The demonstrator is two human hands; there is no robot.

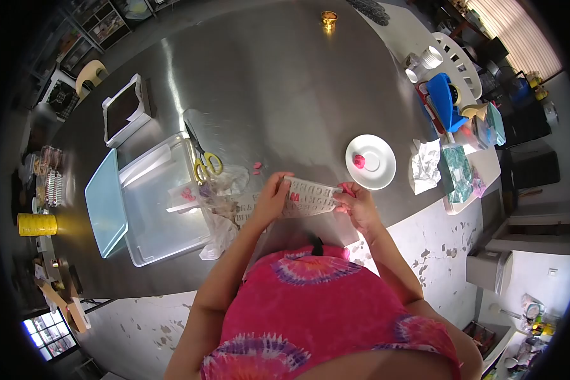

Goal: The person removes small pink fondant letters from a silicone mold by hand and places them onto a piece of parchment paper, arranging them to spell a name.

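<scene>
A person in a pink tie-dye top holds a letter mould (310, 197) over the near edge of a steel table (266, 82). The left hand (271, 199) grips its left end, fingers curled. The right hand (356, 208) pinches the right end beside a pink scrap (347, 188). The mould looks thin, light and bendy, best held by both short ends. Beyond sit a white plate (380, 176) with a pink lump (359, 161), scissors (204, 163) and a clear tub (158, 221).
</scene>
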